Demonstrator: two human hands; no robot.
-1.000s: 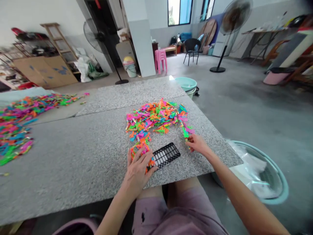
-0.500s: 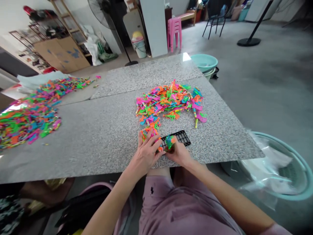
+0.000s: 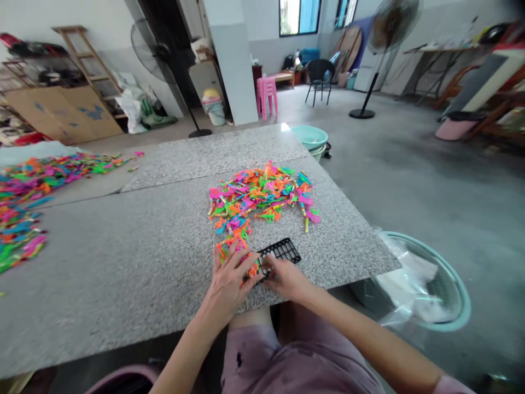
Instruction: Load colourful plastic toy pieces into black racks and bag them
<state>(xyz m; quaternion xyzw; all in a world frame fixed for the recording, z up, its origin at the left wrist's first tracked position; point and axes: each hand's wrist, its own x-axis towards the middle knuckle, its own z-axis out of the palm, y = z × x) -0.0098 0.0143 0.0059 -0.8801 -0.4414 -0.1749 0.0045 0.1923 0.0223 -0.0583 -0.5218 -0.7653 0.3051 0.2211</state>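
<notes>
A black grid tray (image 3: 283, 250) lies near the table's front edge, its left part hidden by my hands. My left hand (image 3: 229, 276) spans brightly coloured small plastic pieces (image 3: 253, 269) at that end, fingers on their far side and thumb on the near side. Over the middle of the tray, my right hand (image 3: 283, 276) is closed with its fingertips bent down into the grid; I cannot make out what they hold. Just beyond lies a pile of similar pieces (image 3: 258, 191) in orange, green, pink and blue, some with striped tubes.
A larger heap of coloured pieces (image 3: 24, 191) spreads over the left of the speckled stone table (image 3: 143, 246). A teal basket (image 3: 459, 295) with clear plastic bags stands beyond the right edge. A turquoise basin (image 3: 309, 134) stands past the far right corner.
The camera view has swung to the right and up. The green and blue pieces seen in my right hand are out of sight, and that hand is now lower at the tray. My left hand keeps its place.
</notes>
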